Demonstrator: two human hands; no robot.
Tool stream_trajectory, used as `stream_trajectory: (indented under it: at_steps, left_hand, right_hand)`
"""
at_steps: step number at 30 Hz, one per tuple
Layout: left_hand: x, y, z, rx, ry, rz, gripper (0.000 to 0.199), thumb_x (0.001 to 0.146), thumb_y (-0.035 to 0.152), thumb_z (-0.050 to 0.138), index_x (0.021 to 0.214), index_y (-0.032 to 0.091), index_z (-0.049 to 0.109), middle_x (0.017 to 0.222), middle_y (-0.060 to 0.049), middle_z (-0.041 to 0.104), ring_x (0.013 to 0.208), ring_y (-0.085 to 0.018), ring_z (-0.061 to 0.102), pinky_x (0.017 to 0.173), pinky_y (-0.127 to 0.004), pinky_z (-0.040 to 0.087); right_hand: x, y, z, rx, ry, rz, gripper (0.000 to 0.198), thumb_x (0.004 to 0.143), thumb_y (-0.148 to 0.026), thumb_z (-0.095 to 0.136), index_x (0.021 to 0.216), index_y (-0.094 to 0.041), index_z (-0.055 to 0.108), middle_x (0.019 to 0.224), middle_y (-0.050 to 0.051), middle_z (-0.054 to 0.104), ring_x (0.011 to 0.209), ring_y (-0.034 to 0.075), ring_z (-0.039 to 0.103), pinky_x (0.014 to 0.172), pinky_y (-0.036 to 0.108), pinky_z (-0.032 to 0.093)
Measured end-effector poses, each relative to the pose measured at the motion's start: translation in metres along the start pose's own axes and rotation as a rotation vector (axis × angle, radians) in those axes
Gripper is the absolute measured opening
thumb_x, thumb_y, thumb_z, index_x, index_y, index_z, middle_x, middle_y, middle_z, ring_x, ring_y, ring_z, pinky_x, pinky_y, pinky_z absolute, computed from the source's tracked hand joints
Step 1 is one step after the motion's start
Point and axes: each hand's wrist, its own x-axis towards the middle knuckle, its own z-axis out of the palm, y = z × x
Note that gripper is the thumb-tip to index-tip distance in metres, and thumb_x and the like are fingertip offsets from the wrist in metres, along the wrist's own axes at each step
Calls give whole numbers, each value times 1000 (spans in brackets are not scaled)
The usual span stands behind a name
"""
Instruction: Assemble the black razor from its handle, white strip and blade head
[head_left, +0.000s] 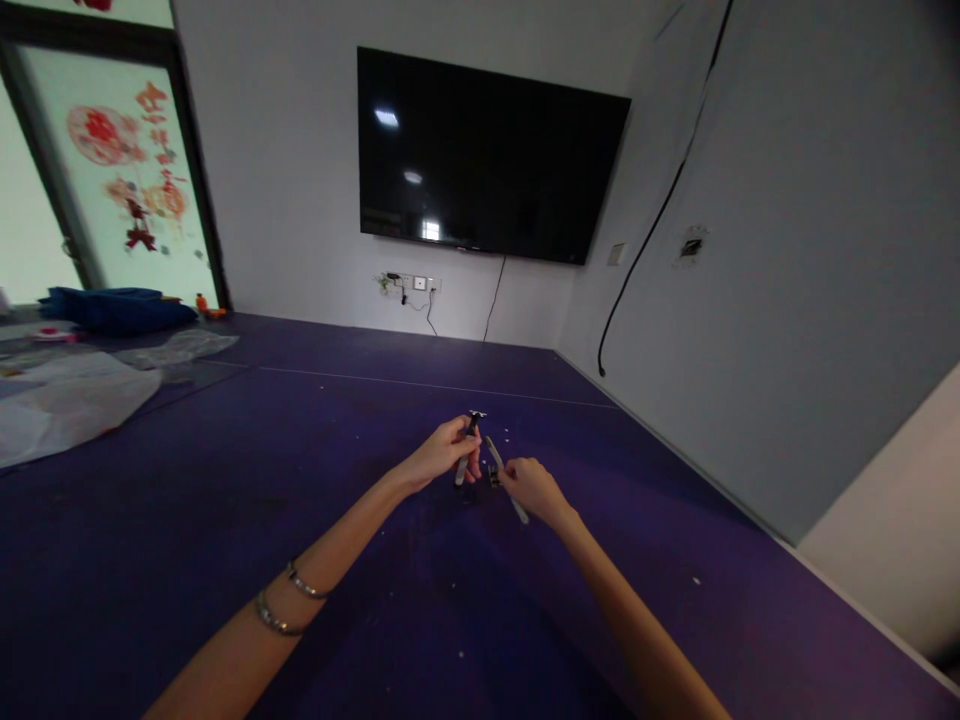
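Observation:
Near the middle of the view, my left hand (456,452) is closed around a slim black-and-grey tool with a small T-shaped top (462,470), held upright and razor-like in outline. Just to its right, my right hand (531,486) grips a slim grey stick-like tool (519,512), which slants from upper left to lower right. Its upper end comes close to the left hand's tool, with a narrow gap between them. A small dark piece (493,477) shows beside my right fingertips; whether it is held or lies on the surface I cannot tell.
Small white bits are scattered over the purple surface (315,520). Clear plastic sheeting (75,405) and a dark blue cloth bundle (116,310) lie at the left. A black cable (649,240) hangs along the right wall. A television (487,155) is mounted ahead.

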Motion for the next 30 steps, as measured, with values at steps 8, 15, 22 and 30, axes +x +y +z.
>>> stream_trajectory:
  at_steps: [8, 15, 22, 30]
  left_hand:
    - [1, -4, 0, -9, -12, 8, 10, 84, 24, 47, 87, 17, 40, 60, 1, 56, 50, -12, 59, 48, -23, 49]
    - [1, -4, 0, -19, -10, -5, 11, 83, 25, 48, 85, 17, 41, 59, 1, 55, 50, -12, 59, 48, -23, 49]
    - [0, -2, 2, -27, -1, -25, 13, 83, 26, 50, 84, 18, 40, 57, 2, 55, 50, -12, 59, 47, -22, 48]
    - [0, -3, 2, -30, -7, -26, 12, 83, 25, 49, 84, 18, 40, 59, 2, 55, 50, -12, 59, 46, -23, 48]
  right_hand:
    - [-17, -25, 32, -110, -41, 43, 32, 80, -31, 40, 83, -14, 67, 86, 14, 68, 79, 25, 65, 65, 29, 44]
    - [-17, -35, 42, -156, -25, 96, 34, 80, -28, 40, 92, -11, 66, 90, 18, 67, 83, 28, 65, 71, 36, 47]
    - [-19, -37, 44, -194, -38, 110, 34, 81, -27, 39, 91, -11, 67, 90, 17, 67, 82, 28, 65, 72, 35, 47]
    - [-19, -33, 49, -188, -16, 82, 32, 81, -27, 39, 89, -12, 67, 88, 18, 67, 81, 27, 65, 71, 35, 47]
